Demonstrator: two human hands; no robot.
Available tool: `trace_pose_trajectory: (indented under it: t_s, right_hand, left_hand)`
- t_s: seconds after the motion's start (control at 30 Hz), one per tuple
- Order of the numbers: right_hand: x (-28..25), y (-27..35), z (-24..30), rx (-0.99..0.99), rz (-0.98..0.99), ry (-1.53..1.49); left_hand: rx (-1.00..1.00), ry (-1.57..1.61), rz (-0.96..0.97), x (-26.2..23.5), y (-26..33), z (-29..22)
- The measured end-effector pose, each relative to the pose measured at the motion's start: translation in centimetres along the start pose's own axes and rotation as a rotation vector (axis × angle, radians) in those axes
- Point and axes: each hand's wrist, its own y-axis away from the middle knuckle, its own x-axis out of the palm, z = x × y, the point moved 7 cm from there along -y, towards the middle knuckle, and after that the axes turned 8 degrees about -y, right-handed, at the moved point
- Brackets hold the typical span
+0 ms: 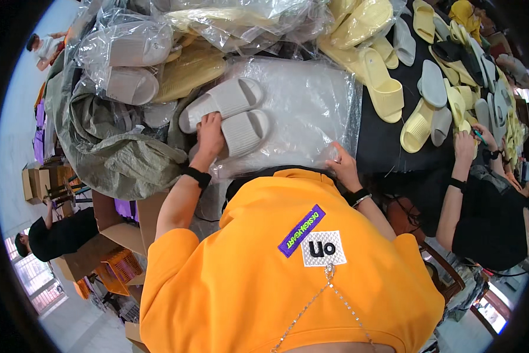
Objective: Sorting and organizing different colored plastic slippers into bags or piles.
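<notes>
A pair of light grey slide slippers [244, 134] lies side by side at the left end of a stack of clear plastic bags [299, 100]. My left hand [210, 135] is closed on the near slippers' soles, its fingertips between the two. Toward the stack's near right corner is my right hand [345, 167]. Its thumb and index finger are apart, resting at the plastic's edge, and I see nothing gripped there. Black bands circle both my wrists.
Bagged grey slippers [136, 44] and yellow ones [191, 70] crowd the back left beside a greyish-green woven sack [120, 170]. Loose slippers [420, 123] cover the dark table on the right. A co-worker's hands [466, 144] work there. Cardboard boxes [123, 229] stand lower left.
</notes>
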Motion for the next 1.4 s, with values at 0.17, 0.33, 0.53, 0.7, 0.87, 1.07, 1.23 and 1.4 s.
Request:
trace_pose_trajectory:
  t_s: [0.17,0.33,0.53,0.7,0.87,1.07,1.23,1.4]
  right_hand:
    - [-1.4,0.8,6.3,-0.445,-0.236,0.586]
    - [2.8,-2.4,7.8,-0.406,-0.040,1.020]
    - [6.2,-3.8,3.5,-0.526,0.145,0.857]
    - [6.2,-3.6,3.4,-0.617,0.041,0.811]
    - [6.0,-3.5,3.5,-0.527,0.140,0.740]
    - [-0.1,-2.8,9.6,-0.471,0.049,-0.342]
    - [-3.2,-1.9,10.6,-0.540,0.018,0.005]
    - [-6.2,0.4,11.1,-0.441,-0.155,-0.167]
  left_hand:
    - [0.134,0.146,0.041,-3.3,-1.8,-2.9]
    - [0.309,0.325,-0.032,-4.4,-5.9,-12.0]
    - [0.391,0.166,0.114,1.2,-8.4,-16.7]
    - [0.185,0.066,-0.027,2.5,-10.8,-8.6]
    - [0.120,-0.067,0.026,2.1,-11.1,-5.8]
    - [0.280,0.045,0.061,-1.5,-7.9,-11.6]
    - [0.528,0.306,0.066,-4.9,-5.8,-18.7]
    - [0.625,0.438,0.120,-6.7,-5.1,-21.6]
